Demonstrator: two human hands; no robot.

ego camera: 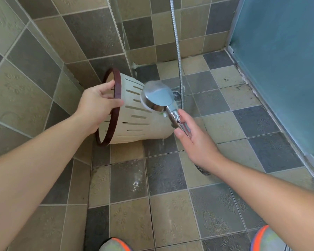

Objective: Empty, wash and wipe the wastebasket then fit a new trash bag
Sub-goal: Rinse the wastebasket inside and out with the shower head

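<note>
- Emptying looks done already: wastebasket (134, 113) tipped on its side, nothing visible inside through the bit of mouth that shows, no old bag on it.
- Sitting low in the shower corner, held over the tiled floor (170, 205), brown rim (110, 113) facing left toward the wall, closed bottom pointing right toward the floor drain (176, 96).
- Left hand (96, 107) clamped on that rim, thumb over the outside, fingers hooked around the edge, keeping the thing tilted.
- Right hand (194, 140) wrapped loosely round the handle of the shower head (157, 96), fingers fairly long but thumb and palm clearly holding it. Metal hose (178, 51) running up out of view behind.
- Spray face aimed away from the lens and down at the slotted side wall, so can't really see jets. A drip off the bottom edge and wet patches on the tiles though, so pretty sure water's on or was just on.
- So: mid-wash, probably rinsing the outside. Can't tell if the inside got done yet.
- Still left, going by the task: finishing the rinse, shaking water out, wiping dry, then fitting the new bag. No cloth or fresh bag anywhere in view.
- Rough guess, under halfway.
</note>
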